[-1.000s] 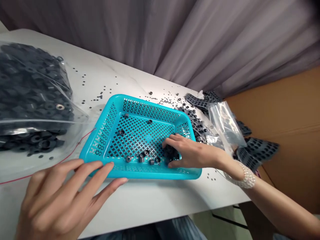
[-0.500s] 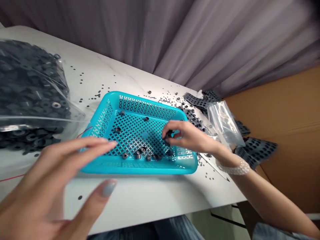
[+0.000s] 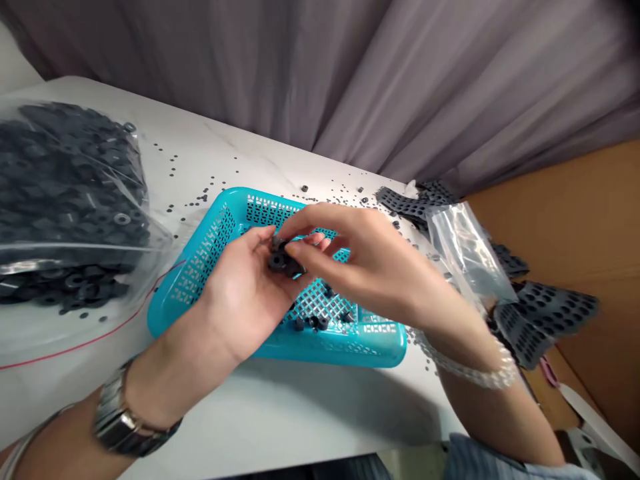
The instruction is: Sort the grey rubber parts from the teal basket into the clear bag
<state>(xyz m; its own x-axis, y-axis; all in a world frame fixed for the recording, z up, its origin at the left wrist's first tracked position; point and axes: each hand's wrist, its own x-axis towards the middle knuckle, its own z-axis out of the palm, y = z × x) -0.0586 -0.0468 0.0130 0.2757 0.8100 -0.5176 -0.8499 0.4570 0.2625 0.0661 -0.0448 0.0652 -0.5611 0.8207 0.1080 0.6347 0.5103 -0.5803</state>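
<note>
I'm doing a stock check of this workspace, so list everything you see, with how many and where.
table: one, white marbled, under everything
plastic basket: one, turquoise, perforated, on the table
rubber rings: several, dark grey, in the palm
loose rings: a few, dark grey, in the basket
small bits: many, dark, scattered on the table
zip bag: one, clear, full of dark rings, at left
small plastic bag: one, clear, at right
perforated sheets: several, dark grey, at right
cardboard: brown, far right
curtain: one, grey, behind the table
metal wristband: one, silver, left wrist
beaded bracelet: one, white, right wrist
left hand: one, palm up, holding the rings
right hand: one, pinching the rings
</note>
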